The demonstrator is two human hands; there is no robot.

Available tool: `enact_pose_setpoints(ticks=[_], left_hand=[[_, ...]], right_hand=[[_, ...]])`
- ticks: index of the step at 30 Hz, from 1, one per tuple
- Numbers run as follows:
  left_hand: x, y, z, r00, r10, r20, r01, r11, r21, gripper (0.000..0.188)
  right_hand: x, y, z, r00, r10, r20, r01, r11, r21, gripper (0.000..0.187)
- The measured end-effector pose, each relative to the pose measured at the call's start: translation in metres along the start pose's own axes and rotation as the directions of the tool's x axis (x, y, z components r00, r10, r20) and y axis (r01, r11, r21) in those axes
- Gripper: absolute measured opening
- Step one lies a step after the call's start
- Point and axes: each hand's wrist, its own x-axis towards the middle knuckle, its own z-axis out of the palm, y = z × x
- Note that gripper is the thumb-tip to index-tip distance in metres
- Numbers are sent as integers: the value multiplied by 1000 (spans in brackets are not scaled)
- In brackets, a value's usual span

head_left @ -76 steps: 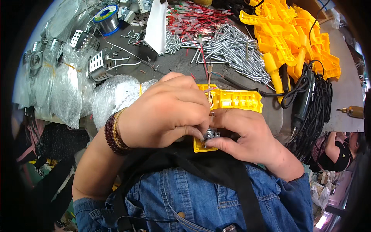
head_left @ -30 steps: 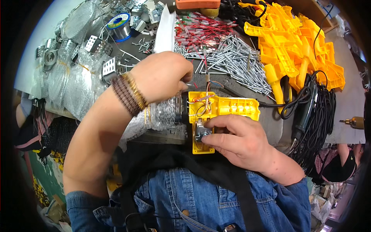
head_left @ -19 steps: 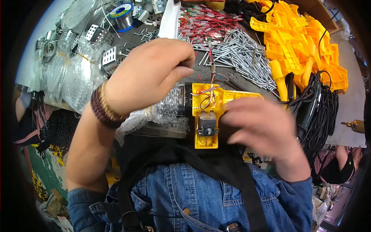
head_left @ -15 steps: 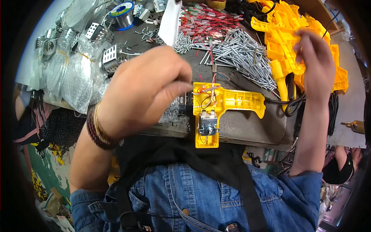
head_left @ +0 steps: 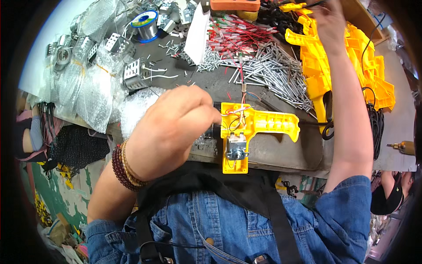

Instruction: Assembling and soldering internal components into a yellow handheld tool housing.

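Note:
A yellow pistol-shaped housing half (head_left: 274,125) lies open side up at the table's front edge, its handle to the right. Inside it are thin wires (head_left: 237,115) and a small dark block with metal terminals (head_left: 236,148). My left hand (head_left: 173,125) is closed in a pinch at the housing's left edge; what its fingertips grip is hidden. A dark part (head_left: 215,132) shows beside that edge, partly behind the hand. My right hand (head_left: 329,20) is stretched far out over a pile of yellow housing halves (head_left: 316,61), near a dark cable, its fingers blurred.
Loose long screws (head_left: 277,75) and red-wired parts (head_left: 241,35) lie behind the housing. Left are bubble-wrapped metal parts (head_left: 90,105), perforated metal cases (head_left: 134,72) and a solder spool (head_left: 145,26). A white strip (head_left: 198,37) stands mid-table. An orange tool (head_left: 235,5) is at the back, a brass-coloured driver (head_left: 402,147) far right.
My right hand has moved up and away, farther over the yellow pile. My left hand stays pinched by the housing's left edge. The whole view has shifted slightly, showing more of the back.

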Motion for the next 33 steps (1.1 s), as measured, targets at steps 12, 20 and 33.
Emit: enact_pose_setpoints(ticks=[12,20,33], left_hand=[[7,-2,7,998,66,23,-65,997,-48,26],[9,-2,7,996,78,34,-77,996,-36,21],[13,0,6,990,118,72,-116,993,-31,23]], right_hand=[[-135,-120,-13,748,657,94,-480,438,760,37],[-143,-111,-1,747,642,172,-511,390,766,33],[-143,-113,-4,755,630,181,-513,396,761,36]])
